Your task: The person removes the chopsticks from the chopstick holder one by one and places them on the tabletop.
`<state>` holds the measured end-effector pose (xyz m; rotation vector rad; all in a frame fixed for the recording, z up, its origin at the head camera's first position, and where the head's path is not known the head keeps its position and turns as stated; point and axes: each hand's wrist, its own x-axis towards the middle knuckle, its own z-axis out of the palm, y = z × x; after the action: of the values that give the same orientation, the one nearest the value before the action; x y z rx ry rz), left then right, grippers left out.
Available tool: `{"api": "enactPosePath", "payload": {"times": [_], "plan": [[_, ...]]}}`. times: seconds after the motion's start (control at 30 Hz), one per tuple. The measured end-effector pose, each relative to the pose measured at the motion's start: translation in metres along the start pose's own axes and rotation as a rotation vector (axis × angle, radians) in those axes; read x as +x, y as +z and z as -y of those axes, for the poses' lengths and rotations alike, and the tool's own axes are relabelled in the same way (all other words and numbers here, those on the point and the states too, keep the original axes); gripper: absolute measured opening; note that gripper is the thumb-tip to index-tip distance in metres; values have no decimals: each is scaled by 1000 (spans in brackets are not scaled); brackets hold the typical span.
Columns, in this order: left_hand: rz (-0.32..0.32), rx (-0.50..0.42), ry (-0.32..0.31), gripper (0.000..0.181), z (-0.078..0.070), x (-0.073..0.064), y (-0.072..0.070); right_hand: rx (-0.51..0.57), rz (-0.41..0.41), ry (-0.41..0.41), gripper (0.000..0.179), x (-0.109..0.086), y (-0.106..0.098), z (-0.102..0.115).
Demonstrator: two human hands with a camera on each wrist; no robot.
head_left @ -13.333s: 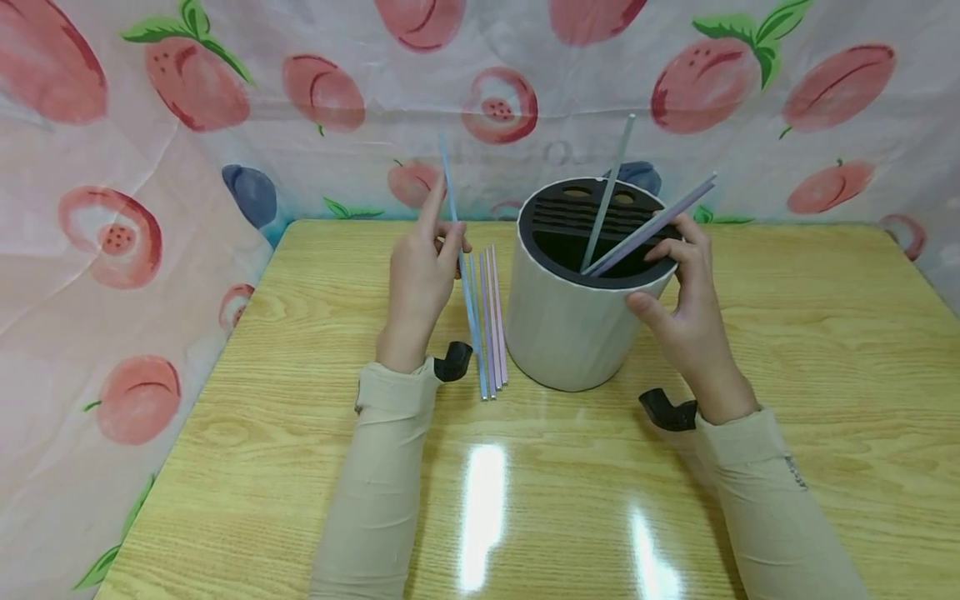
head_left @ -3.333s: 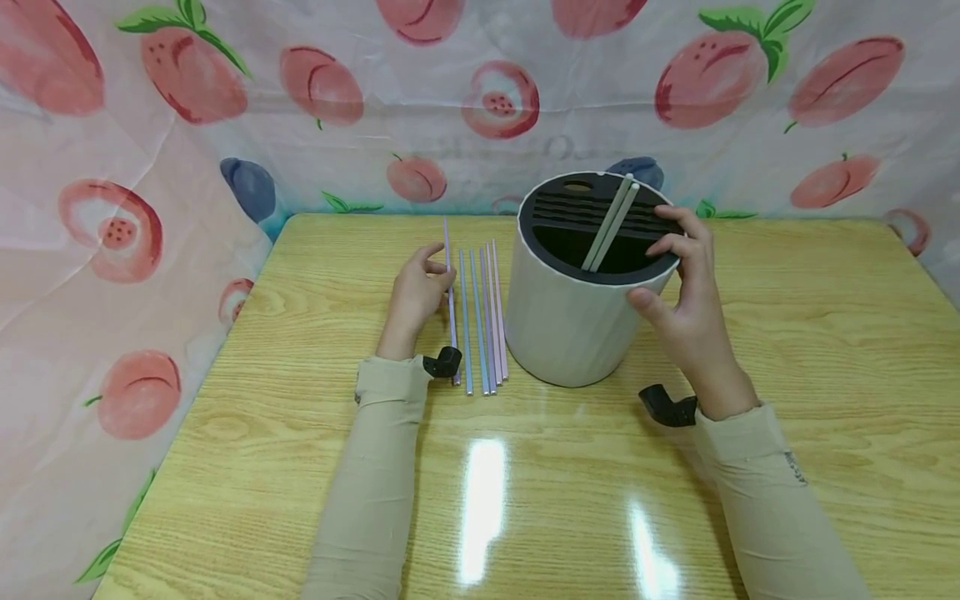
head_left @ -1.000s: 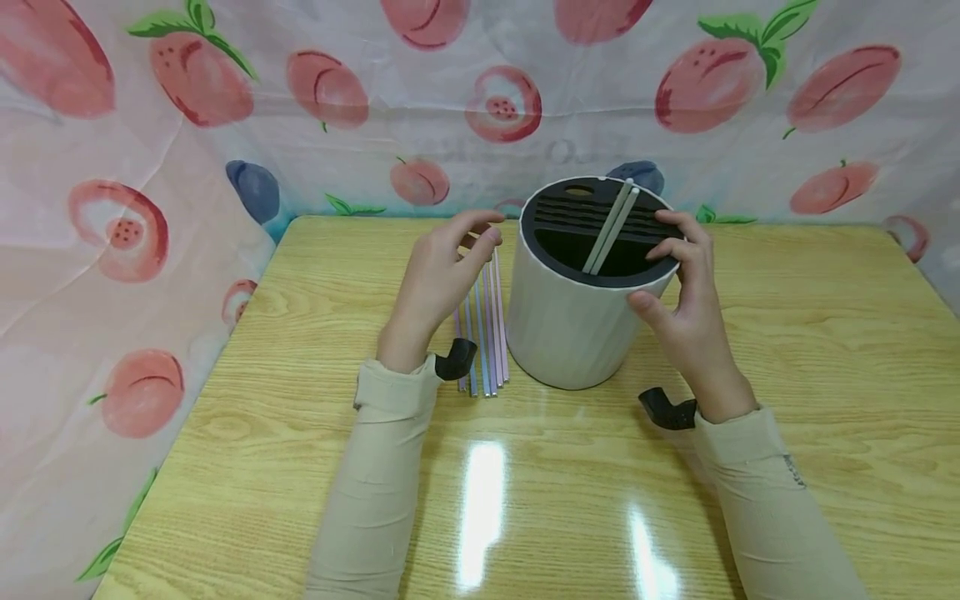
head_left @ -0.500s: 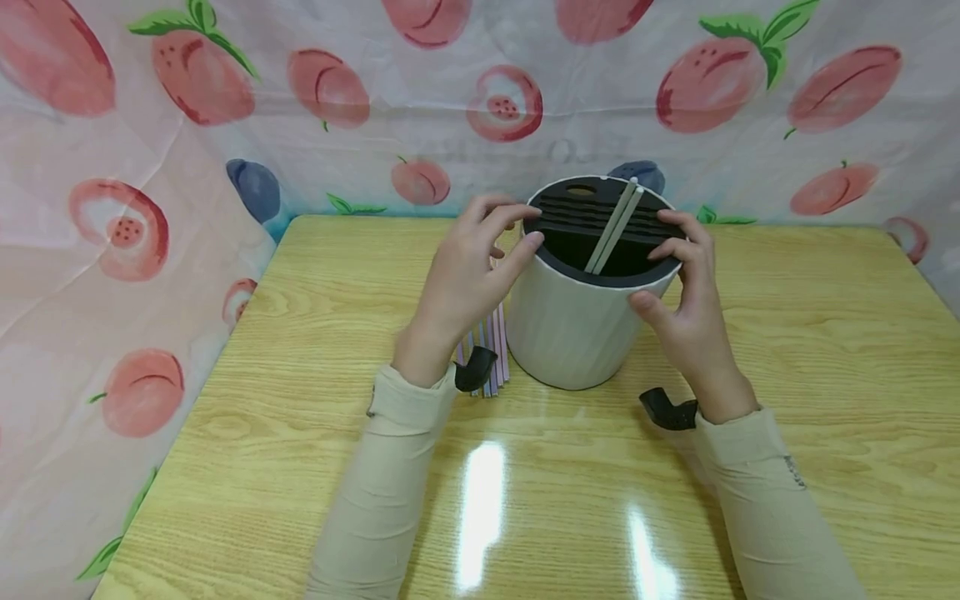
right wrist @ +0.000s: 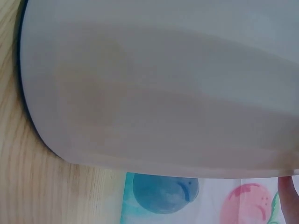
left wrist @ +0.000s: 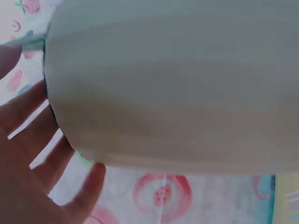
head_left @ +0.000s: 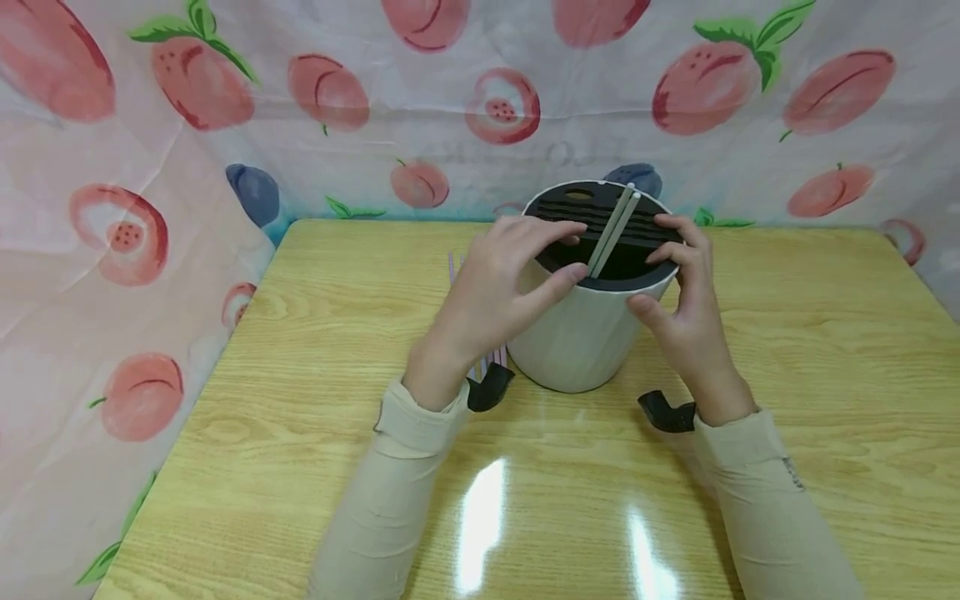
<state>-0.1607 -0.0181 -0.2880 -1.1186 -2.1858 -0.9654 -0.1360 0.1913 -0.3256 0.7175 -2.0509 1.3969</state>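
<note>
A white round knife and utensil holder (head_left: 573, 346) with a black slotted top stands upright on the table. Two pale green chopsticks (head_left: 617, 233) lean out of its large opening. My left hand (head_left: 487, 287) reaches over the near-left rim, thumb and fingers spread apart just left of these chopsticks, holding nothing. My right hand (head_left: 692, 312) grips the rim on the right, fingers over the top and thumb on the outer wall. Several purple, pink and blue chopsticks (head_left: 502, 357) lie left of the holder, mostly hidden under my left hand and wrist. The holder's wall (left wrist: 177, 88) fills both wrist views.
The wooden table (head_left: 300, 333) reaches to a peach-print cloth (head_left: 420, 142) hanging at the back and left. Black curved mounts sit at both wrists, the left mount (head_left: 491, 388) close to the lying chopsticks.
My left hand laid a purple chopstick beside the others, let go, and moved right over the holder. Purple chopsticks that stood in the holder earlier are gone from it. My right hand stays put.
</note>
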Motion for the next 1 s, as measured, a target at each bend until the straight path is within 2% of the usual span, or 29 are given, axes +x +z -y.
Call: {"api": "enactPosePath", "payload": {"times": [0.17,0.3,0.47,0.63,0.8,0.9,1.0], "plan": [[111,14,-74,44,-11,-3,-1,1,-4,-1,70,-2,1,0],[164,46,-77,42,-12,-3,-2,-2,-5,0,69,-2,1,0],[204,35,-91,42,-12,-2,-6,8,-2,0,69,-1,1,1],[202,-9,-87,37,-9,-1,-6,14,-1,-1,69,0,0,1],[157,-98,-103,29,-6,0,-4,15,2,-1,69,0,0,0],[117,-205,-124,26,-7,2,-6,18,5,2,69,0,1,0],[76,-347,-182,21,-14,4,-13,19,8,0,69,1,0,-1]]}}
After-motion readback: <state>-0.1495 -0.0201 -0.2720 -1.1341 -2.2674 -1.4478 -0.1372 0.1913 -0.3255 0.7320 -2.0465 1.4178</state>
